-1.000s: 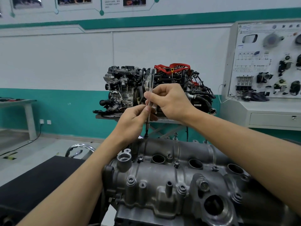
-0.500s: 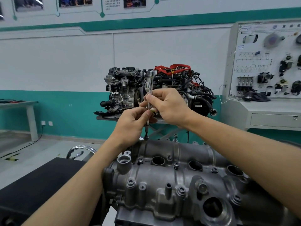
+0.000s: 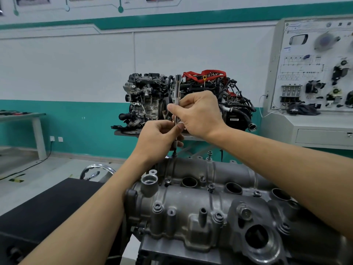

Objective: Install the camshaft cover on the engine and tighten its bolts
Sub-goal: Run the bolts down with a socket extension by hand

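Note:
The grey cast camshaft cover (image 3: 191, 203) lies on the engine in the lower middle, with several bolts in its bosses. A slim chrome extension bar (image 3: 178, 87) stands upright over a bolt (image 3: 174, 154) at the cover's far left edge. My right hand (image 3: 198, 113) pinches the bar's knurled middle. Just below, my left hand (image 3: 160, 136) pinches the bar's lower part between thumb and fingers. One bolt (image 3: 210, 155) stands raised on the far edge to the right of the bar.
A black padded surface (image 3: 44, 211) lies left of the engine. A chrome ring (image 3: 95, 170) shows behind it. A complete display engine (image 3: 183, 100) sits on a stand at the back, a training panel (image 3: 313, 73) at the right, a table (image 3: 23, 117) at the far left.
Both hands stay on the upright bar over the same far-edge bolt; my fingers have shifted slightly around it. The view has dipped a little.

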Tool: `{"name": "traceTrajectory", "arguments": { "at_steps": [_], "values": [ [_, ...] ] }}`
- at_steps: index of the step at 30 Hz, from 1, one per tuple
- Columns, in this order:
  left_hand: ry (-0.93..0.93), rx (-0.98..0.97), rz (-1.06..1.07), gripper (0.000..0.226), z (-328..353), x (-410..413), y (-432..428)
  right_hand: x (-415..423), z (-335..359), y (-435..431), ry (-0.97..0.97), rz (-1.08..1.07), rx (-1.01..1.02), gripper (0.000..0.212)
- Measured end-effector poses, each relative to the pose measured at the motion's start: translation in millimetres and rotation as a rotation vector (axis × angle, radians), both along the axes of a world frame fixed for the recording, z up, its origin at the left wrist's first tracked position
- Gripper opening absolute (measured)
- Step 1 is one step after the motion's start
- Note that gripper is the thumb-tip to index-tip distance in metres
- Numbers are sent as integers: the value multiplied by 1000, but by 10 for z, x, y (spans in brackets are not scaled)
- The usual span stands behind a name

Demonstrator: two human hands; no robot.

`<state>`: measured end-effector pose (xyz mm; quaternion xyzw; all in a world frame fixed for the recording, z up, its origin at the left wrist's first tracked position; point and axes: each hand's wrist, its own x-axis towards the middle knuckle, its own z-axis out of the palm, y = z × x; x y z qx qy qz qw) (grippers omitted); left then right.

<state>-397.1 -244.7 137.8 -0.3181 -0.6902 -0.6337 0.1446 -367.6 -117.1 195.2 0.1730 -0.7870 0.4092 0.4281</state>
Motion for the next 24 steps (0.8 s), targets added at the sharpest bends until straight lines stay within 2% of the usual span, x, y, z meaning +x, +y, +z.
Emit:
{"name": "traceTrajectory", "arguments": {
  "at_steps": [9, 12, 14, 17, 24],
  "values": [
    [29, 61, -19, 28, -6, -14, -22, -16, -12, -29, 64, -76, -1, 34],
    [29, 51, -4, 21, 1, -26, -19, -3, -22, -34, 53, -48, -21, 35],
    [28, 27, 0, 14, 2, -24, -14, 17, -25, -24, 28, 11, -30, 34],
    [13, -37, -28, 16, 52, 24, -20, 51, -16, 9, 7, 77, -30, 31],
    [76, -210, -3, 22, 206, 17, -85, -8, 9, 85, 12, 76, 33, 30]
  ]
}}
